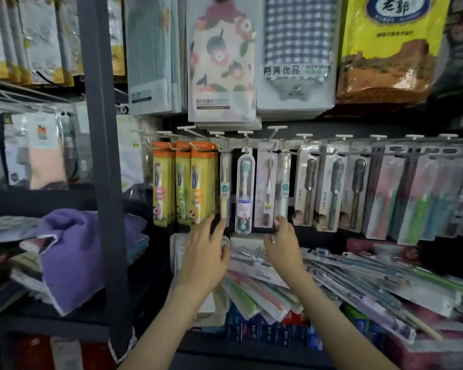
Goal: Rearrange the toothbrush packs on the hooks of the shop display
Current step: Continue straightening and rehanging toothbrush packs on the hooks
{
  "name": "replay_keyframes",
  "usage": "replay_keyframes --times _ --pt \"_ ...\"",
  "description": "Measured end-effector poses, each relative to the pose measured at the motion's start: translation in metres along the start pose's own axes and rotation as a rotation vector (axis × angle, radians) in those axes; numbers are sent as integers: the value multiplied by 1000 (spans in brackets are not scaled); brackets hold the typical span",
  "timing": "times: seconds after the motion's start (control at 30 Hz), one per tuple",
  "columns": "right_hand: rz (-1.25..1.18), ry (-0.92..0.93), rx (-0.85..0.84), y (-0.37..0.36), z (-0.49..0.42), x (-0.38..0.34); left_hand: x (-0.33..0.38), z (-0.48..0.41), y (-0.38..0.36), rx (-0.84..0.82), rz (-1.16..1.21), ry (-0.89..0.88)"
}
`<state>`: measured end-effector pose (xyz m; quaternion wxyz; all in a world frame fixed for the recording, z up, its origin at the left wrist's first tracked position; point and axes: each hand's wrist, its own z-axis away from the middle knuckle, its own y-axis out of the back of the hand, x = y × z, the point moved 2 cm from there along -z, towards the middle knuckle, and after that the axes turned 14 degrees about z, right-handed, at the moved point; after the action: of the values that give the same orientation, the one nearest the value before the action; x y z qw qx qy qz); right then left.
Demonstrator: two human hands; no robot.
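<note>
Head view shows us the hook rail (358, 145) hanging toothbrush packs (329, 193) grouped by kind. Our left grip (206, 252), released, touches the cream pack (224, 188) at its foot. Our right grip (285, 247) meets the foot of the white pack (284, 182), grasping or not we cannot tell, probably to bring these look-alikes together.

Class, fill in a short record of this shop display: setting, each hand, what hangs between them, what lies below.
Setting: shop display, hooks carrying toothbrush packs
Left hand: straight fingers touch the foot of the cream toothbrush pack
Right hand: fingertips at the foot of the clear pack; pinch unclear
Between them: blue-brush case and pink card pack, both hanging
Below: heap of loose packs on the shelf
</note>
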<state>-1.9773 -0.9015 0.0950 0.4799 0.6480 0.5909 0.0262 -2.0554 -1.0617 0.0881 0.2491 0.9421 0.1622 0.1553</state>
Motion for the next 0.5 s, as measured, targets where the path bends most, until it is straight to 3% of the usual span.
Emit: replay_keyframes --times 0.27,0.5 --pt "71 -21 35 -5 -61 17 4 -36 -60 -17 47 -30" --pt "85 65 85 -30 -117 6 -7 -80 -99 -2 -77 -23"
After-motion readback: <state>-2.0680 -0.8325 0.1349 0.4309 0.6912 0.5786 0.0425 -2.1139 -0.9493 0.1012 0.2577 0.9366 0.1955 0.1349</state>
